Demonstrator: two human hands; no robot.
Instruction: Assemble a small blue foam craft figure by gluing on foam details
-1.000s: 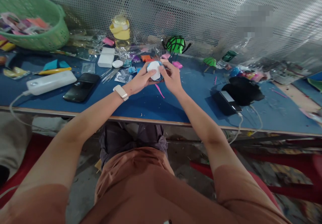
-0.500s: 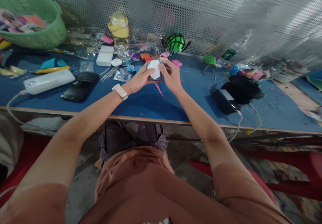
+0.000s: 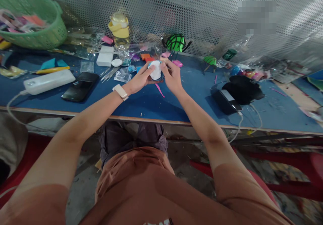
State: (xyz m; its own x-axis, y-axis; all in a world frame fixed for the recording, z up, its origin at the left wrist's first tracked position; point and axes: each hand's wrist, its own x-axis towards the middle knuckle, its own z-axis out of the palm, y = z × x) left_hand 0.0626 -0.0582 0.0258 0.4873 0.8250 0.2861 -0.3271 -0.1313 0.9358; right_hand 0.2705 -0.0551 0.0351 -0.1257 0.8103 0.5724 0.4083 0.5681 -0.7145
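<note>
Above the blue table, a rounded white piece with blue at its edge is held between both hands. My left hand grips it from the left, thumb on the white face. From the right, my right hand has its thumb and fingers pinched at the piece's upper right edge. What lies under the white face is mostly hidden by the fingers. A thin pink strip rests on the table just below the hands. Pink and orange soft lumps lie behind them.
A green basket stands at the back left, and a yellow-topped bottle farther right. A phone and white power bank lie left. Right are a black device with a cable and green turtle-like figures.
The right thumb has shifted slightly up and right on the white piece, uncovering more of its face. The left thumb has moved up a little.
</note>
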